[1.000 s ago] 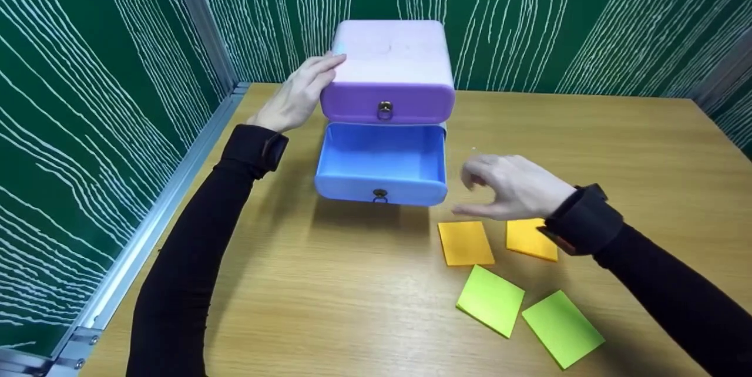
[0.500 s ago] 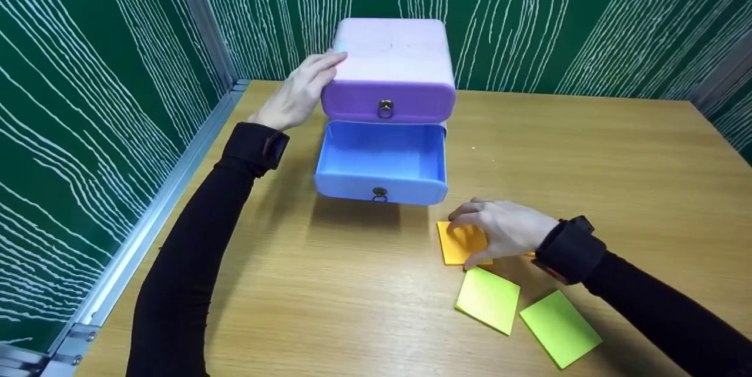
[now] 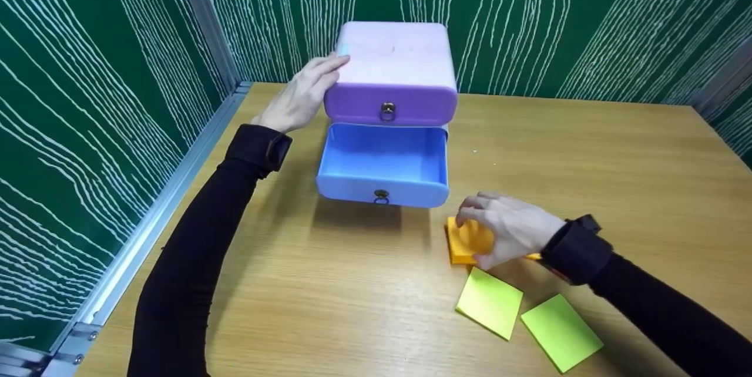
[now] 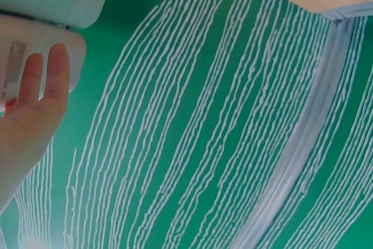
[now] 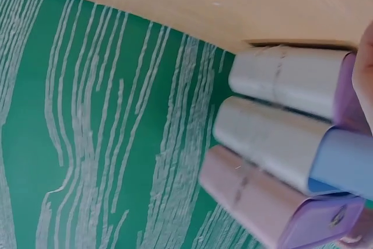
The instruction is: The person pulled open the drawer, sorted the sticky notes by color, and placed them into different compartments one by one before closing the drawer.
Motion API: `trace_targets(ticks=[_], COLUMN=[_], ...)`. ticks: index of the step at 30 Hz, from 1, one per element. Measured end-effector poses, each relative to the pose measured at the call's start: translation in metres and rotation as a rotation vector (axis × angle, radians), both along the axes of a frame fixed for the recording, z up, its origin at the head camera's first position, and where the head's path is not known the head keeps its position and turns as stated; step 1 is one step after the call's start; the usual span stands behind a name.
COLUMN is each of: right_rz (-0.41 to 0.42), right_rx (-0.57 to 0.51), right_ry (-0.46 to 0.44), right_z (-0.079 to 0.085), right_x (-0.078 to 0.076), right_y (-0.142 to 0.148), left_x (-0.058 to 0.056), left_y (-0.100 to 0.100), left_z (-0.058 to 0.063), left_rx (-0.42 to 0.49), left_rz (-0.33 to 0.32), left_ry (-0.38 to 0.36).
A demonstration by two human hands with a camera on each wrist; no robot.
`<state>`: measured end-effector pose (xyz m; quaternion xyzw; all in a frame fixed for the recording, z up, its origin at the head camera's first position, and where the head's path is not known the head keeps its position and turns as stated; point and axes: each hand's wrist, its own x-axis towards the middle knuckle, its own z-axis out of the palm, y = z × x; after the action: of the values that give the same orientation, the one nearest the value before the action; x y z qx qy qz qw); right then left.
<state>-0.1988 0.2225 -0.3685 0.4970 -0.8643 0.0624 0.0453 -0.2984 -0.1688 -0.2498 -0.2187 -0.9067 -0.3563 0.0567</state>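
My left hand (image 3: 304, 90) rests on the upper left side of a small drawer unit (image 3: 396, 54), its fingers stretched over the edge of the pale pink top; the left wrist view shows these fingers against the unit's side. A blue drawer (image 3: 382, 186) is pulled out below the shut purple drawer (image 3: 358, 104). In front and to the right, my right hand (image 3: 514, 227) pinches an orange sticky note pad (image 3: 464, 242) between thumb and fingers, slightly lifted. Under that wrist, a second orange pad (image 3: 533, 256) is mostly hidden.
Two lime-green sticky note pads (image 3: 490, 302) lie on the wooden table (image 3: 305, 318), nearer the front. Green walls (image 3: 505, 24) with white wavy lines stand behind and at the left, along a metal frame (image 3: 147, 221). The right wrist view shows the unit's stacked tiers (image 5: 280, 121).
My right hand has come down from beside the blue drawer onto the orange pad, gripped it and raised it slightly, shifting it right. The left hand stays on the unit.
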Motion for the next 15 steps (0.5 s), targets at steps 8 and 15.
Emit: trace_targets(ticks=[8, 15], right_rz=[-0.106, -0.134], right_rx=[-0.038, -0.091], right_ry=[0.018, 0.020], right_z=[0.021, 0.049], right_x=[-0.004, -0.005], right_y=[0.017, 0.021], left_x=[-0.001, -0.001], left_y=[-0.001, 0.001], left_z=[0.000, -0.002], left_rx=[-0.001, -0.006], left_rz=[0.013, 0.007], left_ry=[0.009, -0.004])
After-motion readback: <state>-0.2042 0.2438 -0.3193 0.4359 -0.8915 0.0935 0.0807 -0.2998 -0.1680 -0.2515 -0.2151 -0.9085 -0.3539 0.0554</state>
